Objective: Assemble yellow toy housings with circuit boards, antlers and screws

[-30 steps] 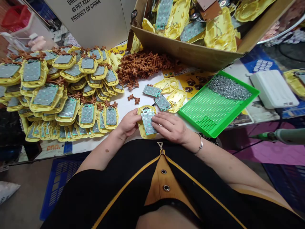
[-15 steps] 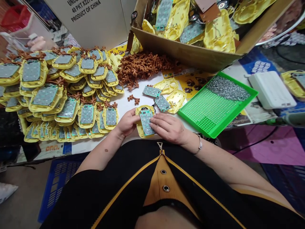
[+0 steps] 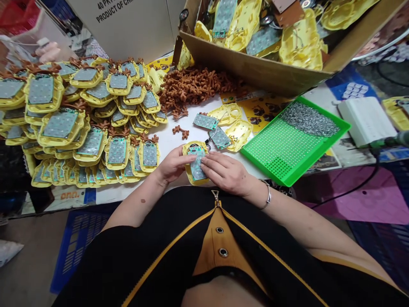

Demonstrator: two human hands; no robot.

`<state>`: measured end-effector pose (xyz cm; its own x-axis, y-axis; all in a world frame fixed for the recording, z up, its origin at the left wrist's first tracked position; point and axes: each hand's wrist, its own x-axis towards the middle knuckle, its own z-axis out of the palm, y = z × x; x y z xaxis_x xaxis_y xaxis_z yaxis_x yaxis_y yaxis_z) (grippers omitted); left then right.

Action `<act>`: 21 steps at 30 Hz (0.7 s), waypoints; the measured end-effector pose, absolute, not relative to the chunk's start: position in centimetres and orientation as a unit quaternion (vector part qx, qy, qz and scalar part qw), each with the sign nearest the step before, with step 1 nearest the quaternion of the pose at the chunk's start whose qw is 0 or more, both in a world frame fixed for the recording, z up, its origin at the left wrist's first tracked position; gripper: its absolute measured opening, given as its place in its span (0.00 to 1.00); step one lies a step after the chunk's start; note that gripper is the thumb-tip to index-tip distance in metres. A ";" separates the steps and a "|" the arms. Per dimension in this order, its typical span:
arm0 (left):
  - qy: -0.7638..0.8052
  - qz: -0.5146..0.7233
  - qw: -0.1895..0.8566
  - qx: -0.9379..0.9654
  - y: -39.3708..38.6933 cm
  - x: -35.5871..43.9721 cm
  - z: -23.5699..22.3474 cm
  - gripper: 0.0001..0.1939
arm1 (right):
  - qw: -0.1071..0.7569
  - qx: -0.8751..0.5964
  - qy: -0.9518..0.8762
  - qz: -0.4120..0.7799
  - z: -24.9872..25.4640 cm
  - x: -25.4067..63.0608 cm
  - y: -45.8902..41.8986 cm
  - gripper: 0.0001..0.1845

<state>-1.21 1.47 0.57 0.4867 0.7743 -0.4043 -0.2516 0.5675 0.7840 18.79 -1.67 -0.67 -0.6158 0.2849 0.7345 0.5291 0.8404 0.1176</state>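
My left hand (image 3: 174, 164) is closed on the left side of a yellow plastic shell (image 3: 188, 172), its thumb lying over a grey-green circuit board (image 3: 198, 170) seated in that shell. From the right, my right hand (image 3: 228, 172) has its fingers bent together over the board's right edge; the fingers' undersides are hidden. A small black round part on wires (image 3: 207, 142) sticks out above the shell. Just beyond my hands lie two loose circuit boards (image 3: 220, 138), wired to open yellow shell halves (image 3: 240, 133). Brown antler-shaped pieces (image 3: 181, 131) lie to the upper left.
Stacked yellow shells with boards (image 3: 118, 151) fill the left. A brown antler heap (image 3: 191, 87) sits behind. On the right are a green tray (image 3: 265, 157) of screws (image 3: 308, 117), a white box (image 3: 359, 119) and a corded tool (image 3: 388, 143). A cardboard box (image 3: 252, 70) overhangs the back.
My left thumb has moved right onto the circuit board. The corded tool at the far right has shifted up, its thin tip now showing. The view has shifted slightly.
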 end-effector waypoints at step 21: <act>0.420 0.341 0.784 0.305 1.0 0.1 0.0 0.20 | 0.288 -0.360 -0.883 0.092 -2.4 18.2 -1.7 0.44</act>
<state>0.06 1.04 -0.01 0.4147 0.7904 -0.4510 -0.2783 0.5820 0.7641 18.18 -1.70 -2.36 -0.5754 0.6884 0.4416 0.5824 0.7239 -0.3697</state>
